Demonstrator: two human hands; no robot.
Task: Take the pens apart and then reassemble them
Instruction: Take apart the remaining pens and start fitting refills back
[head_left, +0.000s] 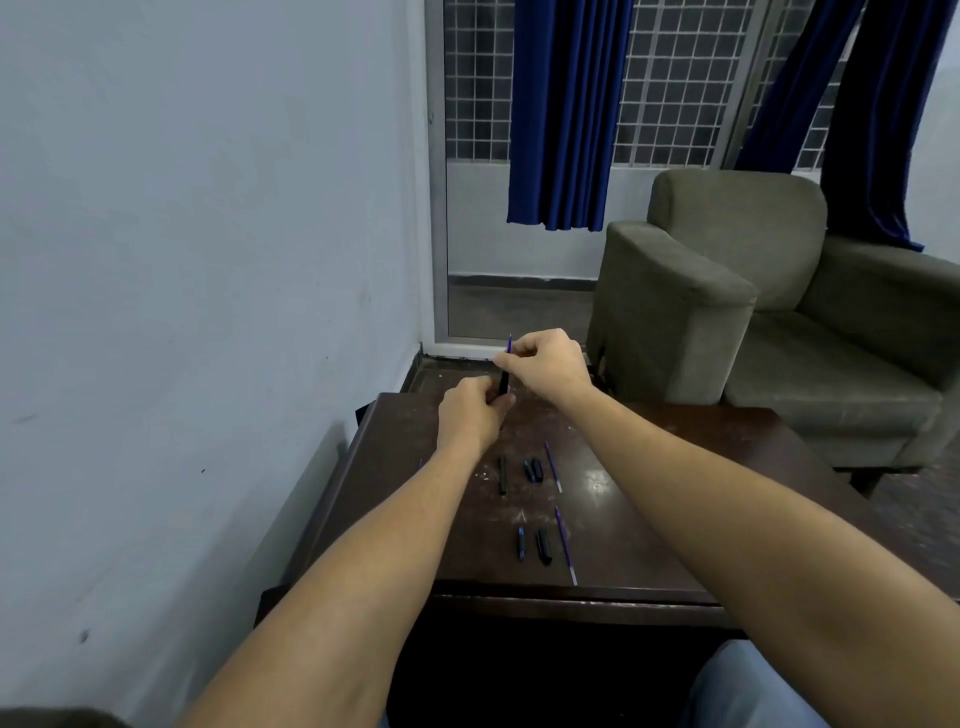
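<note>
**Refill Half Out of the Barrel, Parts Loose on the Table**

Dark and scuffed, the wooden table (649, 467) sits in a corner between a pale wall and a grey-green armchair (727, 291), with blue curtains (561, 114) hanging over the grilled window behind. You're holding one pen above its far end. Your left hand (470, 415) is curled around the lower end of the black barrel (503, 383), fingers closed on it. Your right hand (545, 364) pinches the thin blue refill (509, 344) just above the barrel's mouth, thumb and forefinger pressed together on it, with the refill's tip poking up past your knuckles. Whether it is going in or coming out can't be told.

Below your wrists lie loose parts of other pens: a black barrel piece (502, 474), a pair of short dark caps (533, 470) just beside a bare refill (553, 466), and nearer you a blue-tipped piece (521, 543), a black piece (543, 546) and a second refill (566, 545).

Watch your angle — the refill is slender and looks likely to bend or kink if your right hand drifts off the barrel's axis. The rear pieces lie close beneath your left forearm, so a careless sweep could roll them off the edge. Similar parts from different pens also lie close together; mix them and reassembly may stall.
</note>
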